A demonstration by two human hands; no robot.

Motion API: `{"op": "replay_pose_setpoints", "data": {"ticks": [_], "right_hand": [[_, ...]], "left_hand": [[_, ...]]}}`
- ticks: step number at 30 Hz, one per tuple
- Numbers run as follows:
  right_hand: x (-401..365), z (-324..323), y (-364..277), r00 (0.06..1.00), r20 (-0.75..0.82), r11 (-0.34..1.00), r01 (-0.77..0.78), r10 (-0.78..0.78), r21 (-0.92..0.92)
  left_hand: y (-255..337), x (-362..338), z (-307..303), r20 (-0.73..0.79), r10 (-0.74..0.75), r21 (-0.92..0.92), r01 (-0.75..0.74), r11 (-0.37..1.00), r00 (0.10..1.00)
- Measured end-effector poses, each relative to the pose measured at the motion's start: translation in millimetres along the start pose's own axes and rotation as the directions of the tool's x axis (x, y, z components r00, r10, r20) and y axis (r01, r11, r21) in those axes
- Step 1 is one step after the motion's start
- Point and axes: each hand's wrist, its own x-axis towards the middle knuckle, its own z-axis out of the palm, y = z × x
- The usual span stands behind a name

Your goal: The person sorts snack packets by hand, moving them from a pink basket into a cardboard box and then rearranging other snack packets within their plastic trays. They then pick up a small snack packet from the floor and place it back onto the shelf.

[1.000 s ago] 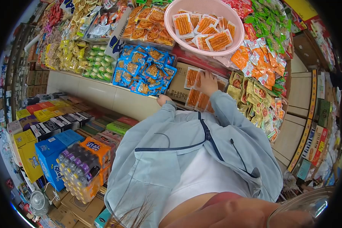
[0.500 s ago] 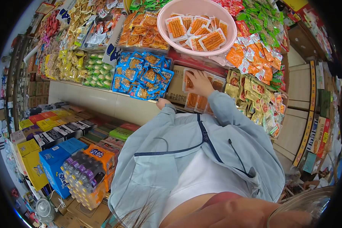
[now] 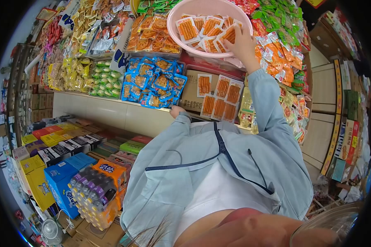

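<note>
My right hand (image 3: 242,44) reaches into a pink plastic basin (image 3: 175,39). Its fingers are closed on the edge of a clear packet of orange-brown snack sticks (image 3: 228,36) at the basin's right side. More such packets (image 3: 188,29) lie heaped in there. Below the basin, several matching packets (image 3: 208,105) lie flat in rows on a brown cardboard box (image 3: 189,92). At the front, my left hand (image 3: 177,111) is curled at the shelf edge, beside the blue snack packets (image 3: 154,82); part of its fingers is hidden.
Orange packets (image 3: 278,57) and gold packets (image 3: 246,108) lie to the right. Green-and-white packets (image 3: 106,80) and yellow packets (image 3: 75,74) fill the left shelf. Behind on the left stand a bottle pack (image 3: 95,191), a blue box (image 3: 64,181) and a small fan (image 3: 51,231).
My right hand has gone from the packets on the cardboard box up to the basin's right side. The flat packets are now uncovered. My left hand has stayed at the shelf edge.
</note>
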Motion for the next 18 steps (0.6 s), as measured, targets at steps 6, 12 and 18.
{"op": "replay_pose_setpoints", "data": {"ticks": [6,12,18], "right_hand": [[-15.3,-4.9,-6.1,0.998,-0.067,0.996,-0.019,0.014,-0.084],[-92.4,3.2,-17.5,0.907,-0.381,0.927,0.284,-0.178,0.245],[-181.1,48.0,-3.0,0.867,0.496,0.998,0.058,-0.040,-0.020]], "left_hand": [[-1.8,-1.6,2.9,-0.045,0.008,-0.023,-0.009,1.000,0.999],[-4.4,3.6,3.1,-0.044,0.030,0.017,-0.029,0.999,0.999],[1.0,-2.4,-1.6,-0.013,0.045,0.099,-0.044,0.994,0.999]]}}
